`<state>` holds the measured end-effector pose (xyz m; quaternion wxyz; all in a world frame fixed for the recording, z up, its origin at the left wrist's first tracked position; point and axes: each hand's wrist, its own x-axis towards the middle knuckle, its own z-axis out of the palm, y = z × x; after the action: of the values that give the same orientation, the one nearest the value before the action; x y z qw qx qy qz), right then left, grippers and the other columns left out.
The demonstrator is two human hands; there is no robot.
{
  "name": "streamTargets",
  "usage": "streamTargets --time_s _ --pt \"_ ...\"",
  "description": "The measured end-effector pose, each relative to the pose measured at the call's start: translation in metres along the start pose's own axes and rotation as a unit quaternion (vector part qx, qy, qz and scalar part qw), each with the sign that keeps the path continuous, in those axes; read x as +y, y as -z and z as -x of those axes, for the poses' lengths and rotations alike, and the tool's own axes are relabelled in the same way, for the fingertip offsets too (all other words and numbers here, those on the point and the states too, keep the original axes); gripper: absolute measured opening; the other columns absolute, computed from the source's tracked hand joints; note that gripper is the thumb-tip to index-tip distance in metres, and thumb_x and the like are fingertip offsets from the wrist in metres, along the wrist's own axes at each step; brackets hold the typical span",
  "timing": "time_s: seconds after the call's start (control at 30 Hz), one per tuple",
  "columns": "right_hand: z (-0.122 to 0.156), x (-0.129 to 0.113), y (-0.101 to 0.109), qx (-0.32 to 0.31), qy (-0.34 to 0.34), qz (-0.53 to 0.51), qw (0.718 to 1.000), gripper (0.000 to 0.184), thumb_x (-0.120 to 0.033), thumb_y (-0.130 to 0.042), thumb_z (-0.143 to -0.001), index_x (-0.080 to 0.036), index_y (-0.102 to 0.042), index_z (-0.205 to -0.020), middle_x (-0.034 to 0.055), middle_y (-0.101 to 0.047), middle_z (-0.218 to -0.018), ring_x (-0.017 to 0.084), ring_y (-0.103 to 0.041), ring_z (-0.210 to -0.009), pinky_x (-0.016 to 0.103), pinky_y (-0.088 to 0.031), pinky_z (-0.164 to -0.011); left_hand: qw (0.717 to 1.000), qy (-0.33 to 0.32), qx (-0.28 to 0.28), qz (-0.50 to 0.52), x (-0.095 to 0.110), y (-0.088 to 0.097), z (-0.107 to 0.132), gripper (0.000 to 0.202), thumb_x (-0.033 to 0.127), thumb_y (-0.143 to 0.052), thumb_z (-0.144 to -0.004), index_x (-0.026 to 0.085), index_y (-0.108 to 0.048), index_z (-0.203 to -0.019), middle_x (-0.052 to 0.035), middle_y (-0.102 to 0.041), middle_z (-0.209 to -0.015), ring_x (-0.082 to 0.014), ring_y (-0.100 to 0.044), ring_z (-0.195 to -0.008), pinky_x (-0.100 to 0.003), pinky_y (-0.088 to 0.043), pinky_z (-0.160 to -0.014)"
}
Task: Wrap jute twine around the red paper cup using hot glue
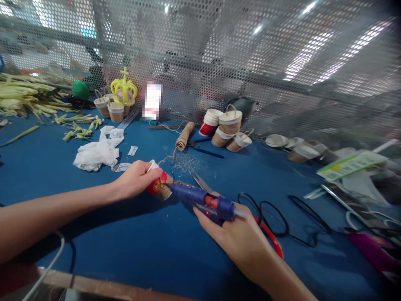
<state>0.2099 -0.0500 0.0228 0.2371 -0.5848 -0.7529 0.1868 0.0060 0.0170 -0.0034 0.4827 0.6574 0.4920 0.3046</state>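
My left hand (135, 179) is closed round a red and white paper cup (158, 186) lying on its side, its lower part wrapped in brown twine. My right hand (236, 232) grips a blue hot glue gun (202, 200), whose nozzle touches the twine-wrapped end of the cup. A strand of twine runs from the cup back to a twine spool (184, 136) on the blue table (125, 242).
Scissors (205, 149) lie beside the spool, and more twine-wrapped cups (230, 129) stand behind. White crumpled plastic (95, 154) lies at the left, with green leaf strips (28, 98) and a yellow crown (124, 88). A black cable (282, 223) runs at right. A perforated metal screen (219, 50) backs the table.
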Motion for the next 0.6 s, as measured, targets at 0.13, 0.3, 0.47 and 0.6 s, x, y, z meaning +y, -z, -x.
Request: streamTargets --time_s 0.13,0.3,0.47,0.6 --pt "0.0 -0.001 0.0 0.001 -0.003 -0.006 1.0 0.01 -0.023 -0.05 -0.071 -0.021 -0.055 -0.063 -0.0018 -0.057 -0.053 0.014 -0.053 -0.049 0.024 -0.043 -0.048 1.0 0.002 0.005 -0.005 -0.001 0.0 0.0 0.035 0.036 -0.043 -0.074 0.009 -0.066 -0.073 -0.0035 -0.063 -0.058 -0.0114 -0.05 -0.048 -0.02 -0.037 -0.044" --pt "-0.003 -0.009 0.006 -0.006 -0.012 -0.009 1.0 0.011 -0.019 -0.05 -0.069 -0.021 -0.057 -0.061 -0.0001 -0.058 -0.054 0.015 -0.056 -0.052 0.025 -0.044 -0.049 1.0 -0.004 -0.005 -0.009 -0.001 0.0 0.001 0.037 0.038 -0.043 -0.075 0.009 -0.066 -0.074 -0.0023 -0.062 -0.06 -0.0103 -0.048 -0.05 -0.02 -0.037 -0.047" --pt "-0.005 -0.008 0.009 -0.006 -0.038 -0.056 0.998 0.009 -0.025 -0.054 -0.068 -0.022 -0.058 -0.061 -0.0016 -0.056 -0.047 0.016 -0.056 -0.05 0.025 -0.045 -0.048 1.0 -0.019 -0.017 -0.011 -0.002 0.0 0.003 0.038 0.04 -0.041 -0.077 0.01 -0.063 -0.071 0.0002 -0.055 -0.056 -0.0087 -0.043 -0.049 -0.019 -0.033 -0.045" --pt "-0.005 -0.002 0.017 -0.017 -0.076 -0.082 0.994 0.02 -0.033 -0.052 -0.071 -0.021 -0.054 -0.056 -0.0048 -0.047 -0.035 0.012 -0.049 -0.034 0.023 -0.042 -0.038 0.998 -0.055 -0.016 -0.038 -0.002 0.0 0.006 0.041 0.043 -0.039 -0.077 0.011 -0.054 -0.056 0.0041 -0.039 -0.048 -0.0066 -0.032 -0.045 -0.018 -0.025 -0.042"
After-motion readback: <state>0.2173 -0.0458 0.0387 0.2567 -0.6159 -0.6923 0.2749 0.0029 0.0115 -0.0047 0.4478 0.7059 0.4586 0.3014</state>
